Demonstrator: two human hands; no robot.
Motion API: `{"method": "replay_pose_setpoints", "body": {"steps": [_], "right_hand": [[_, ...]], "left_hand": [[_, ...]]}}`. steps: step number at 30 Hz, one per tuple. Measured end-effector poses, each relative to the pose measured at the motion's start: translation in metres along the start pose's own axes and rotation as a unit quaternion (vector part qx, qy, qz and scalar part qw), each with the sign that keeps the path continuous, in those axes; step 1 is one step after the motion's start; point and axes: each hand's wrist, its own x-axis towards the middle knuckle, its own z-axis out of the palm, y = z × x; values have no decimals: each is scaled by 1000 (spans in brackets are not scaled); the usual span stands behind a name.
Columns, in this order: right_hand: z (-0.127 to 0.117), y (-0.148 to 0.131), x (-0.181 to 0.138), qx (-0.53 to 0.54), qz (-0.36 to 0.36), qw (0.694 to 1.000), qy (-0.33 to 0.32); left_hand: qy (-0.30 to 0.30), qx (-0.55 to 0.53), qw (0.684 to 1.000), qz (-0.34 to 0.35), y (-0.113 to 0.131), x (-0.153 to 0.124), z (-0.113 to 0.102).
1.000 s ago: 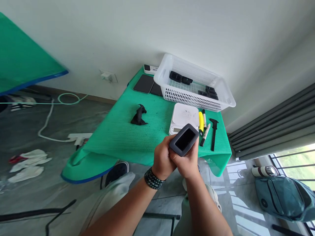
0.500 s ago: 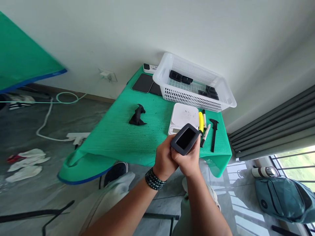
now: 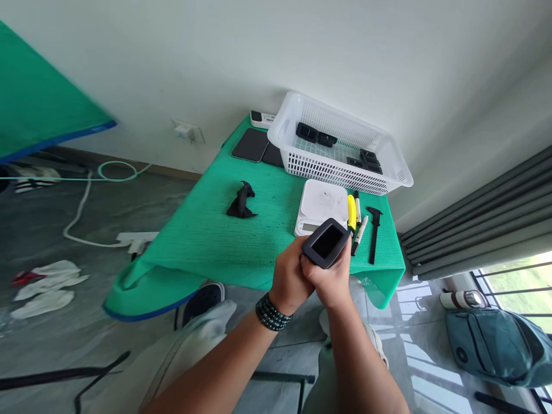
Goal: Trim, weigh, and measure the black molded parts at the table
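Both my hands are closed around a black rectangular frame-like part (image 3: 309, 246) with rounded corners and a dark middle. My left hand (image 3: 290, 275) grips its left side, and my right hand (image 3: 335, 279) holds it from below and the right. The part is tilted in front of a white digital scale (image 3: 323, 201), whose display is partly in view. Right of the scale lie a yellow-handled cutter (image 3: 352, 211), two markers (image 3: 359, 236) and a black caliper (image 3: 375, 236). A crumpled black cloth-like piece (image 3: 241, 201) lies on the green table cover (image 3: 207, 230).
A white plastic basket (image 3: 336, 169) with several black parts stands at the back against the wall. Two dark flat devices (image 3: 250, 145) and a white box-shaped device (image 3: 261, 119) lie left of it. A backpack (image 3: 495, 345) rests on the floor at right; a power strip (image 3: 135, 238) lies at left.
The black part has shifted very slightly right in my hands, its tilt a little different. Both hands keep their hold; the things on the table stay put.
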Motion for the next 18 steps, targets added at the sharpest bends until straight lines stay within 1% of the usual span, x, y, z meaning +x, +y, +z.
{"method": "replay_pose_setpoints", "body": {"steps": [7, 10, 18], "right_hand": [[3, 0, -1, 5, 11, 1000, 16], [5, 1, -1, 11, 8, 1000, 22], [7, 2, -2, -4, -2, 999, 40]], "left_hand": [[37, 66, 997, -18, 2, -3, 0], [46, 75, 996, -9, 3, -2, 0], [26, 71, 997, 12, 4, 1, -5]]}}
